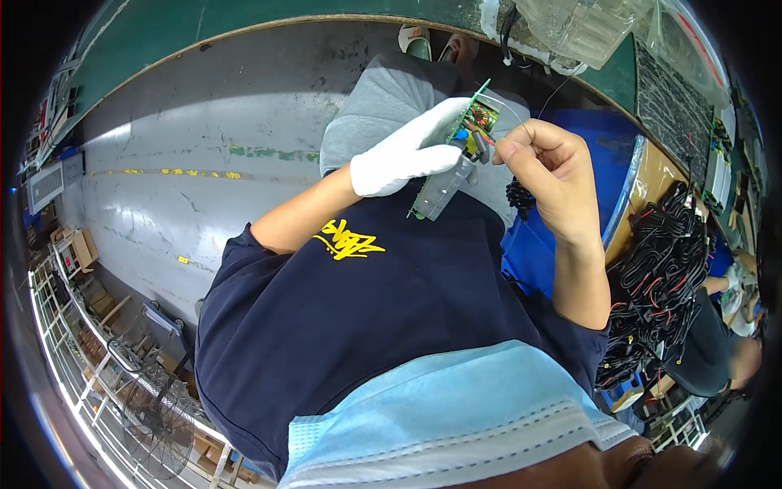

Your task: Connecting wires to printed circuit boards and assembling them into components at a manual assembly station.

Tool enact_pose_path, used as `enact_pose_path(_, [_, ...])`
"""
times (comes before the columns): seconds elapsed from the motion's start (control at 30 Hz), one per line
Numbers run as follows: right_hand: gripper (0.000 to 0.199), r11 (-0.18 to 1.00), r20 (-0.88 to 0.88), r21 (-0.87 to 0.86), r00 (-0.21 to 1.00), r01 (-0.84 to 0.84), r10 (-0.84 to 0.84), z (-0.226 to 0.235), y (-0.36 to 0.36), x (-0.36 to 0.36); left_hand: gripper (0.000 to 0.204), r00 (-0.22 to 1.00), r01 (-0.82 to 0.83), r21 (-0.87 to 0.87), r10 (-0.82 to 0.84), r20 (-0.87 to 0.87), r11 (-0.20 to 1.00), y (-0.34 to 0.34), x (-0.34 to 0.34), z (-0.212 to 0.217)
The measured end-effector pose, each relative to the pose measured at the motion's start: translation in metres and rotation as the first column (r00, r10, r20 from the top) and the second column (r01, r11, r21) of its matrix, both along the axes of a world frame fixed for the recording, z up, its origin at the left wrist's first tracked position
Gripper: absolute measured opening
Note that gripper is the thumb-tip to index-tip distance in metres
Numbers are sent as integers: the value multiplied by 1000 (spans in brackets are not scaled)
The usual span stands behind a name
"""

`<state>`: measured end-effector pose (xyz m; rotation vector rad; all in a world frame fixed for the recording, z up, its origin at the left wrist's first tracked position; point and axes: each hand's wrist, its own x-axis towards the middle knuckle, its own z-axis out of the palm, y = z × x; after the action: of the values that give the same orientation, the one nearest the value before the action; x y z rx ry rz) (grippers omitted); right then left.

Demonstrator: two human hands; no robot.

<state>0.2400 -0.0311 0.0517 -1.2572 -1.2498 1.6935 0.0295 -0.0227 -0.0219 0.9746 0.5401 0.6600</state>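
Over a grey concrete floor (204, 187), the white-gloved left hand (407, 151) grips a green circuit board (456, 159) while the bare right hand (542, 163) fingers pinch, seemingly, a thin wire (509, 110) just above them.

Gloved left hand (407, 155) closed in a grip, forearm bent inward; bare right hand (544, 167) pinching with fingertips, forearm raised.

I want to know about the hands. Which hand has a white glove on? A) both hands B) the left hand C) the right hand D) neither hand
B: the left hand wears a white glove and holds the green circuit board, while the right hand is bare and pinches a thin wire.
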Motion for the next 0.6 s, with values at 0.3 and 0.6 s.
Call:
enact_pose_path(0.3, [15, 1000, 13, 2, 1000, -8, 8, -5, -2, -1, 92, 994, 2, -4, -2, -110, 1000, -4, -1, 2])
enact_pose_path(0.6, [15, 995, -43, -98, 999, -2, -2, -10, 2, 1, 90, 991, -32, 19, 35, -129, 999, -7, 1, -3])
